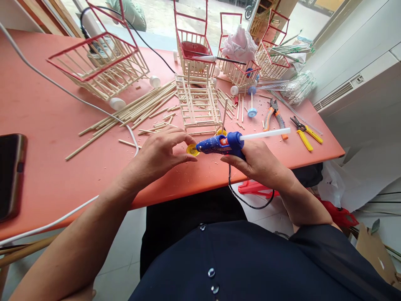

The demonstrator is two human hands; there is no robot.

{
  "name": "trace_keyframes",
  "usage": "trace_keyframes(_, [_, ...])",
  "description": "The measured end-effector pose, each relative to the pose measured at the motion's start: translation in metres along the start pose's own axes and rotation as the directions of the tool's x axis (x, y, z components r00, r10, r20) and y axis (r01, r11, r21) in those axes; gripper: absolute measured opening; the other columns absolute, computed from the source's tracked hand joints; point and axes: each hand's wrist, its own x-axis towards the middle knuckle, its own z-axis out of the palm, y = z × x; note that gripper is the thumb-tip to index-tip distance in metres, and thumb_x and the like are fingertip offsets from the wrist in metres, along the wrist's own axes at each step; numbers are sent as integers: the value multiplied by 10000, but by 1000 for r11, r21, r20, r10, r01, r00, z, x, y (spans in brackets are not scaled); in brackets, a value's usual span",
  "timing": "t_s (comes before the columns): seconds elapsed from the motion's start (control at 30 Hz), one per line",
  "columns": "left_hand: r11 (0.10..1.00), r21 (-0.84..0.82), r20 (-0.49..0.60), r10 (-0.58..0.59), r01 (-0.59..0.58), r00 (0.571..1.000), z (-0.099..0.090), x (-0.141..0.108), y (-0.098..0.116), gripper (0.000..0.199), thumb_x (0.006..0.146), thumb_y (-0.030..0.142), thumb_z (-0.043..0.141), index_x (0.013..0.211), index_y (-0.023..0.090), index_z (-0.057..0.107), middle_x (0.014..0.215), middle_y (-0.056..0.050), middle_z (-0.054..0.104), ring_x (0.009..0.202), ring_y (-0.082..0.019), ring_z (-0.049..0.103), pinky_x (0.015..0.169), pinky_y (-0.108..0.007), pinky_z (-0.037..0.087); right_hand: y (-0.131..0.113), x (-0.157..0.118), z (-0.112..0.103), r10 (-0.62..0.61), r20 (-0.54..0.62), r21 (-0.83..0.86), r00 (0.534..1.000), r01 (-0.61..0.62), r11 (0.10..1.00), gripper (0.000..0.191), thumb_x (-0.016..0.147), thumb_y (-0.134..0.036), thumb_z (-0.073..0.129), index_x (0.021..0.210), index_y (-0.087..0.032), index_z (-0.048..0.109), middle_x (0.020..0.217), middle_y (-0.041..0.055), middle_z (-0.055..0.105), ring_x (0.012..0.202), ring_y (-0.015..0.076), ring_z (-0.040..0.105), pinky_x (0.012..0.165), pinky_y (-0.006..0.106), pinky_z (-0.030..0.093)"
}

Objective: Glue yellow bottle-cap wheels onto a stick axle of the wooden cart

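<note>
My right hand (pixel 260 161) is wrapped around a blue hot glue gun (pixel 213 145), with a white glue stick (pixel 266 133) jutting from its back end. The gun's nozzle points left, at the inside of a small yellow bottle cap (pixel 192 150). Thumb and index finger of my left hand (pixel 159 152) pinch that cap at its edges, just above the table. Behind the gun, a second yellow cap (pixel 221 132) has a thin stick (pixel 224 115) rising from it. Just beyond stands a small frame of wooden sticks (pixel 199 104).
Long wooden sticks (pixel 134 104) and short cut pieces lie on the orange table (pixel 56 175). Stick carts with red rims (pixel 100 62) line the back. Orange-handled pliers (pixel 275 115) and yellow-handled cutters (pixel 305 131) lie right. A phone (pixel 11 175) and white cable (pixel 72 98) are left.
</note>
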Motion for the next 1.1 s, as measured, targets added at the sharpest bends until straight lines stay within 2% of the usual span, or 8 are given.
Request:
trace_keyframes(0.4, [1000,-6,-12,20,-20,1000,1,0,0,334,954,559,732,962,226,753,973,-51,774,937,-239,715,850,-341,526,-2,-1,-6,22,0,43,1000,-22,999,370,1068,-502,594,949,-175,720,769,2,658,665,133,503,677,271,371])
trace_keyframes(0.6, [1000,-13,-7,18,-18,1000,1,0,0,301,948,531,745,979,233,758,985,-47,781,927,-231,714,858,-339,524,-7,-2,-17,144,104,127,984,-156,980,584,1053,-692,491,828,-175,641,702,-12,586,655,117,491,652,261,364])
trace_keyframes(0.77, [1000,15,-10,11,-10,1000,1,0,0,318,951,549,735,950,231,755,975,-51,777,924,-236,709,852,-344,523,-8,-2,-19,185,173,158,968,-212,964,675,1026,-792,433,807,-179,613,652,-28,514,623,108,461,619,259,330])
trace_keyframes(0.87, [1000,17,-14,2,-2,1000,1,0,0,332,948,562,735,946,230,755,978,-54,779,928,-241,711,860,-351,527,-7,0,-17,183,175,121,967,-206,971,708,1022,-819,390,770,-186,580,657,-20,516,624,110,448,625,270,319])
trace_keyframes(1.1, [1000,15,-7,5,-5,1000,1,0,0,322,937,554,751,945,232,758,989,-54,785,946,-248,721,872,-357,536,-4,2,-13,142,137,71,980,-152,986,683,1046,-779,391,829,-176,628,714,-2,576,663,123,468,668,282,336])
